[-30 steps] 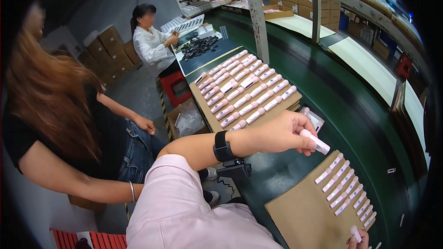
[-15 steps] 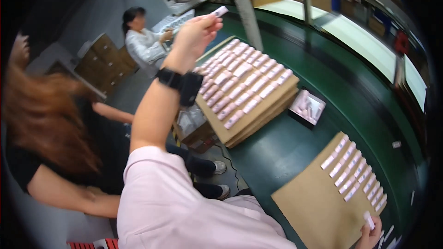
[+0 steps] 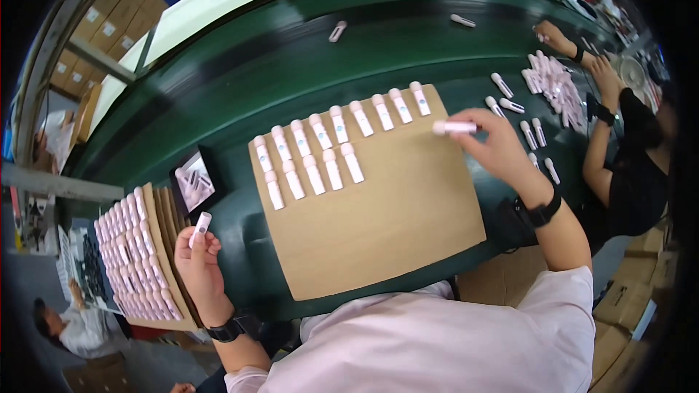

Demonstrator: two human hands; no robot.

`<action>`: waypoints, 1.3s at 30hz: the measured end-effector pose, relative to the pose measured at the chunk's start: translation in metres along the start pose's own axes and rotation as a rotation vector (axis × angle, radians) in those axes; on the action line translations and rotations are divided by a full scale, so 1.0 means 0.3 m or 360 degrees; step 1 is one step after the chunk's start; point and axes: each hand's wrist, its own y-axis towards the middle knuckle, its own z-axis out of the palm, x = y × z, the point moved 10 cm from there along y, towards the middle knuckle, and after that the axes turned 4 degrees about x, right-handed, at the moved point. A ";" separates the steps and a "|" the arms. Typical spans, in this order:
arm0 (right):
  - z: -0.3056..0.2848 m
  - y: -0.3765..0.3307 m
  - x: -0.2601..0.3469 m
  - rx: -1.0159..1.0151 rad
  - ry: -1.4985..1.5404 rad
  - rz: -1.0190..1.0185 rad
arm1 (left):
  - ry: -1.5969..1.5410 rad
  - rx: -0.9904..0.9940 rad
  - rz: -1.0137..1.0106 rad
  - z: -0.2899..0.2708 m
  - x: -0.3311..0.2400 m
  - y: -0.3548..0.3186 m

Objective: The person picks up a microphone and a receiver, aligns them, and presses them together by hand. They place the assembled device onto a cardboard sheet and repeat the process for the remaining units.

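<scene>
While a pale pink device [image 3: 454,127] sits pinched in the right hand [image 3: 499,147] over the right edge of a cardboard sheet [image 3: 393,211] bearing similar devices [image 3: 319,132], the left hand [image 3: 200,269] grips another one near a black box [image 3: 180,195].

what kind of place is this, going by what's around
Probably a factory assembly or packing line: matching pink-and-white devices lie in rows on a cardboard sheet, a heap of similar pieces sits farther along the green bench, and cartons are stacked beyond it.
</scene>
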 end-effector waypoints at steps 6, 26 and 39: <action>-0.173 0.025 -0.229 -0.0290 -0.0498 0.0478 | 0.0238 -0.0010 -0.0056 -0.027 0.131 0.006; -0.264 0.700 -0.415 -0.0190 -0.1249 0.0248 | 0.0456 -0.0195 -0.0023 -0.076 0.181 0.010; -0.206 1.109 -0.728 0.0191 -0.1405 -0.0045 | 0.0337 -0.0012 -0.0113 -0.062 0.222 0.021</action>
